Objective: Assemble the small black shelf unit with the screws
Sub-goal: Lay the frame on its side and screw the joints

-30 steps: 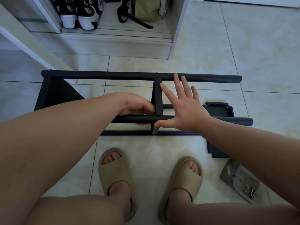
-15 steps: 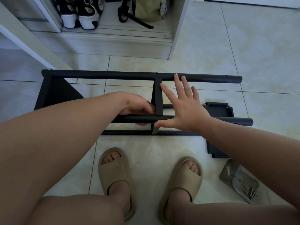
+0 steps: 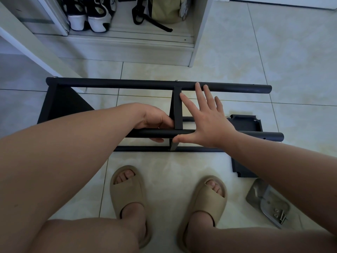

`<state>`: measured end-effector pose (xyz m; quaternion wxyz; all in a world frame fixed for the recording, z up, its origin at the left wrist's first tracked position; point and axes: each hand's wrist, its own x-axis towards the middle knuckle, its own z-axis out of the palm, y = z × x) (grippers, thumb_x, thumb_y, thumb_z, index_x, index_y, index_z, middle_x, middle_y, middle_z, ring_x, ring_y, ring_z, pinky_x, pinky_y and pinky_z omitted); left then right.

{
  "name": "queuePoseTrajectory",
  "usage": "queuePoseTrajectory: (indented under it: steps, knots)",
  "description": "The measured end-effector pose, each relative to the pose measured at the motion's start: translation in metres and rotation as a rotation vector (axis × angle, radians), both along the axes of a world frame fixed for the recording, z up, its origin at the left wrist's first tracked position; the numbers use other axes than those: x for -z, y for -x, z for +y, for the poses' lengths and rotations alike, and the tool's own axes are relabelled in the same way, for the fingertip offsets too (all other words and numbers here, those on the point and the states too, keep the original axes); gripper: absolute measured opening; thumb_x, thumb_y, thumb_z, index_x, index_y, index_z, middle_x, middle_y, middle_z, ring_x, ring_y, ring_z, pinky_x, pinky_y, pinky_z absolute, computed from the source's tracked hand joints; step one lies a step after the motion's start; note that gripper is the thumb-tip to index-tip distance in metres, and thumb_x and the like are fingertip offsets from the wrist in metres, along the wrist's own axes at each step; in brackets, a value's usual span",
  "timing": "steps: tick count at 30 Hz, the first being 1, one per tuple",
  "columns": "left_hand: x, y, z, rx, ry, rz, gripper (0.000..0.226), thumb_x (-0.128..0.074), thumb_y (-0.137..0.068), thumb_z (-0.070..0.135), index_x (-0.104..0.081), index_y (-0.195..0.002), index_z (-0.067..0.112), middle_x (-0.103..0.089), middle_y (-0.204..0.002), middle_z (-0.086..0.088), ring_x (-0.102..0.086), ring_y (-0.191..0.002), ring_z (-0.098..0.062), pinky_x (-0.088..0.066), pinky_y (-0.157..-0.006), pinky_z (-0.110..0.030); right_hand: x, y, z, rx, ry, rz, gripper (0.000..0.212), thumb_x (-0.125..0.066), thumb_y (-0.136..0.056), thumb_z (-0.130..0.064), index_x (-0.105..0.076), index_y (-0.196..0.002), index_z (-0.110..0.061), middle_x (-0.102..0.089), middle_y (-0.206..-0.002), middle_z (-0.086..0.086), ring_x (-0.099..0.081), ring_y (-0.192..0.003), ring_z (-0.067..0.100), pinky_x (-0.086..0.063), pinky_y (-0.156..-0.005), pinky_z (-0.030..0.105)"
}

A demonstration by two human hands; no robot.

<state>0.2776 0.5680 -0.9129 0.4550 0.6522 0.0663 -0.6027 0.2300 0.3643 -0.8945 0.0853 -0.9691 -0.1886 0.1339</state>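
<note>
Nearest, a pair of beige foam slide sandals [image 3: 127,192] stands on pale glossy floor tiles [image 3: 164,170]. To their right, a small grey metal tray [image 3: 264,199] holds silver screws [image 3: 281,215]. Just beyond, the black tubular metal shelf frame [image 3: 127,84] lies on the floor. The left hand [image 3: 155,121] curls its fingers round the frame's near black tube [image 3: 259,135]. The right hand [image 3: 209,123] lies flat, fingers straight and spread, beside the flat cross strut [image 3: 177,110]. Farther off, a white cabinet [image 3: 200,33] holds black-and-white sneakers [image 3: 91,15] and an olive bag [image 3: 164,10].
</note>
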Motion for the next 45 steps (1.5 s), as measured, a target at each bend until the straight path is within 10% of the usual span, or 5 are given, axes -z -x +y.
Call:
queuePoseTrajectory:
  steps: [20, 45]
  knots:
    - [0.0033, -0.0013, 0.0045, -0.039, 0.126, 0.072, 0.046, -0.047, -0.094, 0.001, -0.078, -0.068, 0.022, -0.071, -0.082, -0.002, -0.063, -0.081, -0.015, -0.054, -0.076, -0.028, 0.0024, -0.0007, -0.0002, -0.003, 0.016, -0.018, 0.127, -0.029, -0.057, -0.104, 0.009, -0.16, -0.04, 0.026, -0.166, 0.008, 0.024, -0.153, 0.031, -0.001, -0.123, 0.06]
    - [-0.0041, 0.0016, 0.0003, -0.034, 0.097, -0.054, 0.019, -0.048, -0.096, 0.001, -0.064, -0.1, 0.012, -0.069, -0.087, -0.006, -0.062, -0.081, -0.019, -0.049, -0.082, -0.032, 0.0019, -0.0005, 0.0004, 0.001, 0.013, -0.009, 0.127, -0.029, -0.056, -0.104, 0.009, -0.159, -0.041, 0.027, -0.166, 0.007, 0.026, -0.153, 0.03, 0.0, -0.124, 0.06]
